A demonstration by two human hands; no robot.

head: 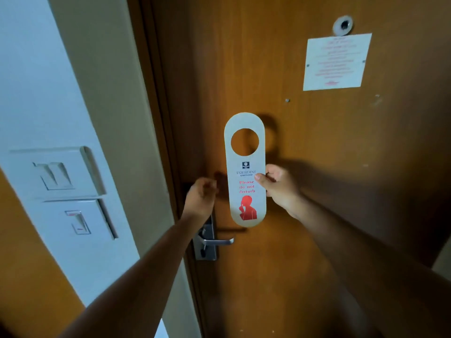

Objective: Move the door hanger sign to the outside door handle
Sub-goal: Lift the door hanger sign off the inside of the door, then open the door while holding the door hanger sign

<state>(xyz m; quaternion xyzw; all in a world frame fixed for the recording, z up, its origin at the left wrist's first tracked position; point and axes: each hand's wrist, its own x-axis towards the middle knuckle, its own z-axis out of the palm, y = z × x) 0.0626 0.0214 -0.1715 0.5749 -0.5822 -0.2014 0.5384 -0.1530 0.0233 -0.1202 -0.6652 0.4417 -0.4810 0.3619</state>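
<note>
Step in hand: the door hanger sign (246, 172) is off any handle and held in the air in front of the closed door (317, 215), so the carrying stage is under way and the hanging is not yet done
Sign position: upright, hole at the top, printed face toward the person, above and just to the right of the inside door handle (219, 241); it hangs on nothing
Right hand: the right hand (278, 184) pinches the sign's right edge near its middle, thumb on the front, the other fingers curled behind the card
Left hand: the left hand (201, 197) is by the door edge above the lock plate (207, 242), fingers loosely curled; it covers a dark fitting there, and whether it grips anything cannot be told
Next move, as a judgement: the outside handle is out of sight behind the shut door, so the door likely has to be opened first, probably with the left hand, then the sign's hole slipped over the outer lever
Counts: one sign, one visible lever handle, one lock plate, two hands
Other fittings: one peephole (342, 25), one printed notice (336, 61) on the door, two switch plates (56, 172) on the wall to the left
</note>
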